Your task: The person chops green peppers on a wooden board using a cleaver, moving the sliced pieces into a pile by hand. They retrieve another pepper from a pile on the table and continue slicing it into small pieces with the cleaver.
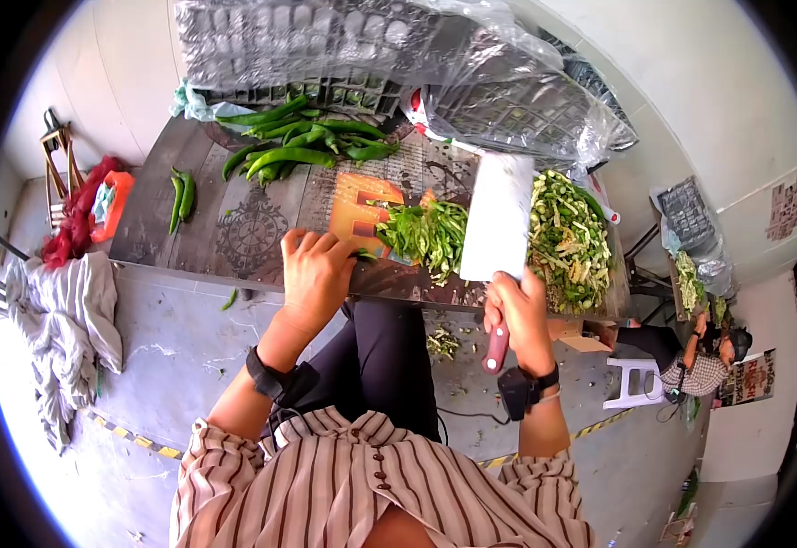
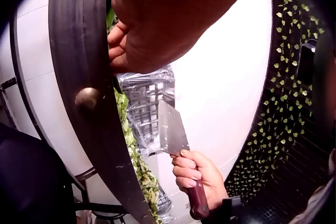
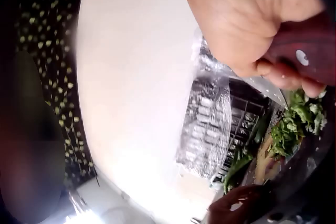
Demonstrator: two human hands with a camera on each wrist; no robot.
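Gripping the cleaver [image 1: 497, 219] by its handle, the right hand [image 1: 519, 315] holds the blade raised, while the left hand [image 1: 314, 271] grasps a green pepper [image 1: 365, 255] near the table's [image 1: 198, 247] edge, probably to steady it.

The cleaver handle [image 1: 496, 351] is dark red, the peppers [image 1: 291, 157] green, the shirt [image 1: 325, 475] beige with brown stripes.
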